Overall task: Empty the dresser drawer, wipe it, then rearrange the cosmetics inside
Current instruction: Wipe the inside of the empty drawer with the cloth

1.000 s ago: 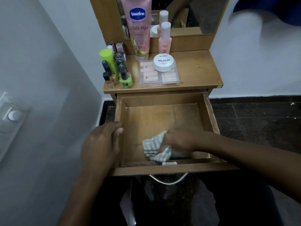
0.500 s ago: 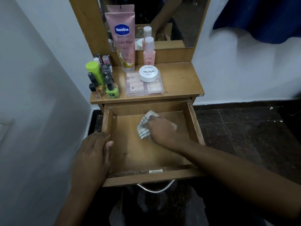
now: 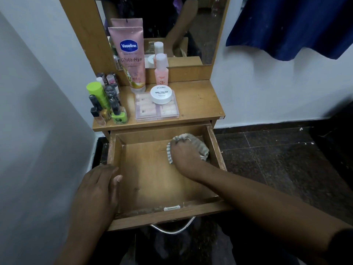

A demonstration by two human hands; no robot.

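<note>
The wooden drawer [image 3: 149, 188] is pulled out and holds no cosmetics. My right hand [image 3: 184, 153] presses a grey striped cloth [image 3: 200, 148] onto the drawer floor at the far right corner. My left hand [image 3: 97, 190] rests on the drawer's left wall, fingers curled over its rim. On the dresser top [image 3: 196, 100] stand a pink Vaseline tube [image 3: 129, 56], a small pink bottle [image 3: 161, 70], a white nail polish jar [image 3: 161, 94] on a clear flat case [image 3: 157, 109], and several nail polish bottles [image 3: 107, 104] at the left.
A mirror [image 3: 172, 25] rises behind the dresser top. White walls [image 3: 38, 131] close in at the left and behind. Blue fabric [image 3: 286, 25] hangs at the upper right. Dark tiled floor [image 3: 277, 159] lies to the right. A metal handle [image 3: 172, 227] sticks out from the drawer front.
My right hand slid the cloth from the drawer's front edge to the far middle, then to the far right corner. My left hand kept its hold on the left wall.
</note>
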